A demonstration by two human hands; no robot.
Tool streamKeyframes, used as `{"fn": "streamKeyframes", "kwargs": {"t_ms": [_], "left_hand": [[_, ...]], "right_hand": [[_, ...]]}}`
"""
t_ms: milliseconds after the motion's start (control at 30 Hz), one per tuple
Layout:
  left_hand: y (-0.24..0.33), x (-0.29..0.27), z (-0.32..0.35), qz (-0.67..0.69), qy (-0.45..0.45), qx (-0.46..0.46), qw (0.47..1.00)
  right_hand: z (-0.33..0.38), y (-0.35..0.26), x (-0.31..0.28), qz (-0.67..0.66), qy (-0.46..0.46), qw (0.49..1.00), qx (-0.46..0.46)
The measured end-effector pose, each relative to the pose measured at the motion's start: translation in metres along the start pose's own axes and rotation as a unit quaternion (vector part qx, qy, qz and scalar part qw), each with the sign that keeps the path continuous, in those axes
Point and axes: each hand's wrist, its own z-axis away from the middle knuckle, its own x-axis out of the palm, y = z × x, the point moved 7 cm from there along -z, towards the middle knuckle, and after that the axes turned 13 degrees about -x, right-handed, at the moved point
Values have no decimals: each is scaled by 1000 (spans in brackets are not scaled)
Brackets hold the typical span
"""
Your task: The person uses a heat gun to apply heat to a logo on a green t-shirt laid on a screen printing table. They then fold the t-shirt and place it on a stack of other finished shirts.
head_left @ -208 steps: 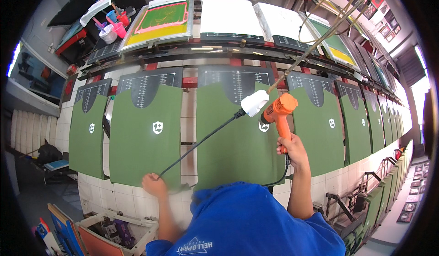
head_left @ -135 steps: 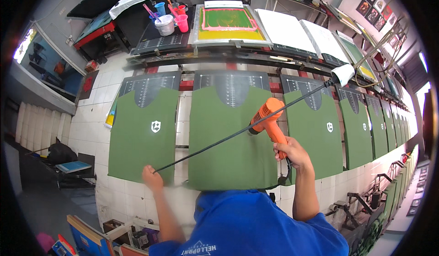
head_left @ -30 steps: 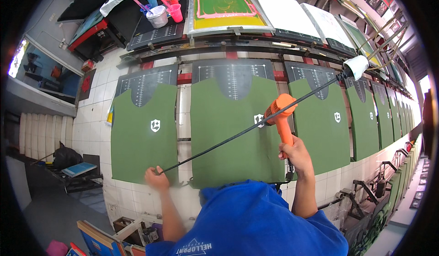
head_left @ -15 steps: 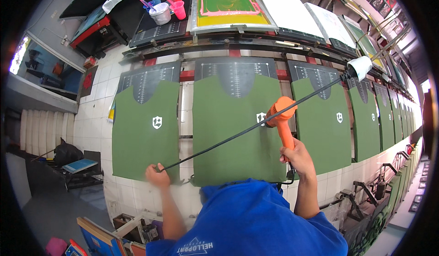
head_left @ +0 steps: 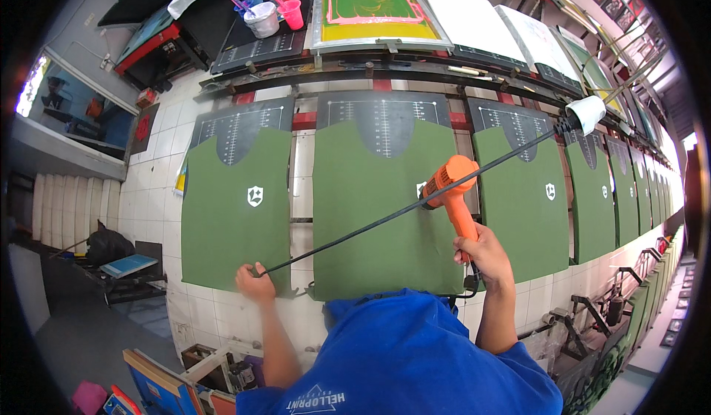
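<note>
The view has crept left over the last second and the orange heat gun (head_left: 453, 193) stays over the white emblem of the middle green panel (head_left: 378, 207), so drying lingers there; at least six green panels line the long tiled table (head_left: 300, 193), three close, each with one emblem. The right hand (head_left: 483, 250) is wrapped tight on the gun's grip; the left hand (head_left: 255, 283) is closed on the low end of one black cable (head_left: 415, 204).

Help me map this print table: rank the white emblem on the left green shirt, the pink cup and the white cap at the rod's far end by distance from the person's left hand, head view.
From the left hand:
1. White emblem, just above it on the left shirt.
2. Pink cup, far top, behind the rail.
3. White cap, far upper right, at the rod's end.
</note>
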Motion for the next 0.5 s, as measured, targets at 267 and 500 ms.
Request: {"fn": "streamKeyframes", "kwargs": {"t_ms": [267, 500], "left_hand": [[0, 0, 0, -3, -12, -13, 1000], [1, 0, 0, -4, -3, -4, 1000]], "right_hand": [[-4, -1, 5, 6, -1, 1000, -6], [-10, -4, 9, 5, -7, 1000, -10]]}}
